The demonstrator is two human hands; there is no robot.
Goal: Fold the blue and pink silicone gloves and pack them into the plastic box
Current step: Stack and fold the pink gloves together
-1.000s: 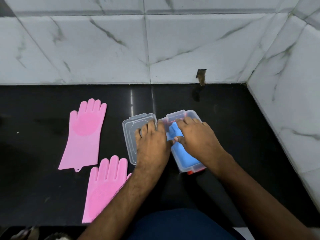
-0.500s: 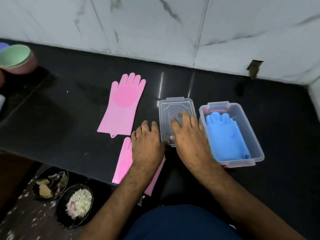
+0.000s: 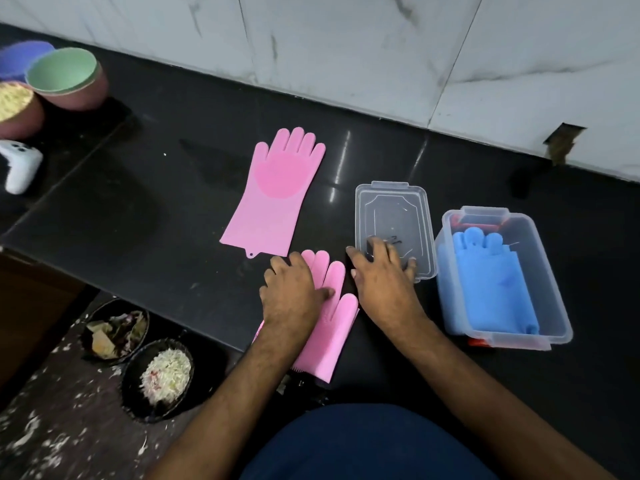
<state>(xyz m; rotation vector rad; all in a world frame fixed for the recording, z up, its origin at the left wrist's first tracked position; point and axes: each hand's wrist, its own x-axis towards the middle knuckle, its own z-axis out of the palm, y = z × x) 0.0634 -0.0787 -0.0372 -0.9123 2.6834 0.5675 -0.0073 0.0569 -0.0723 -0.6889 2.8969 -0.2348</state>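
Folded blue gloves (image 3: 495,285) lie inside the clear plastic box (image 3: 554,306) at the right. Its clear lid (image 3: 393,209) lies flat on the black counter just left of the box. One pink glove (image 3: 273,192) lies flat, palm up, in the middle of the counter. A second pink glove (image 3: 334,317) lies at the counter's front edge, with its cuff over the edge. My left hand (image 3: 291,292) rests flat on this glove's left side, fingers apart. My right hand (image 3: 384,275) hovers open over the lid's near end, beside the glove.
Green, pink and purple bowls (image 3: 62,77) stand at the far left, with a white game controller (image 3: 19,164) below them. Two dark bowls of food scraps (image 3: 138,355) sit on a lower surface at the front left. A marble wall runs behind the counter.
Both hands left the box and moved left. My left hand came down onto the near pink glove; my right hand now hovers over the lid. The camera swung left.
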